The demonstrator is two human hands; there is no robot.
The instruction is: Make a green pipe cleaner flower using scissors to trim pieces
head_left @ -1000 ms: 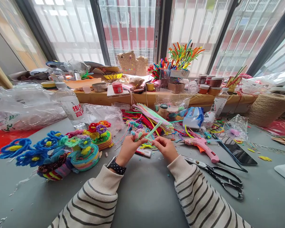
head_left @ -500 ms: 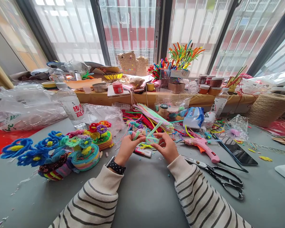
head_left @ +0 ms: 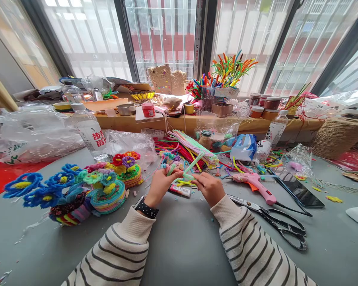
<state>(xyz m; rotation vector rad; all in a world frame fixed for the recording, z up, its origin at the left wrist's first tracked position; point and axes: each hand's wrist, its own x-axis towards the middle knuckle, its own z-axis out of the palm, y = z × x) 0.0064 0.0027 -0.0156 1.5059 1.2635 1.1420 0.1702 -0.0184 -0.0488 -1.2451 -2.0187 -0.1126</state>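
"What does the left grip (head_left: pixel 161 185) have?"

"A pale mint-green, fuzzy pipe cleaner (head_left: pixel 195 161), pinched between thumb and fingers. A short pale-green end pokes up from those fingers."

"And the right grip (head_left: pixel 210 188)?"

"Pinching too, fingertips on the bent green part lying between the two hands. One straight length slants up and away from there."

"Anything close beneath?"

"A small white-and-red tube (head_left: pixel 179 190) lies on the grey tabletop (head_left: pixel 179 242), just on the wearer's side of the gap between the grips. Beyond them is a loose bundle of long pastel pipe cleaners (head_left: pixel 192 146)."

"Off to the sides?"

"Right of the right grip, a pink glue gun (head_left: pixel 256 185) with an orange trigger; nearer the wearer, large black-handled metal scissors (head_left: pixel 273 223). Well left of the left grip, blue fuzzy flowers with yellow centres (head_left: pixel 46 182)."
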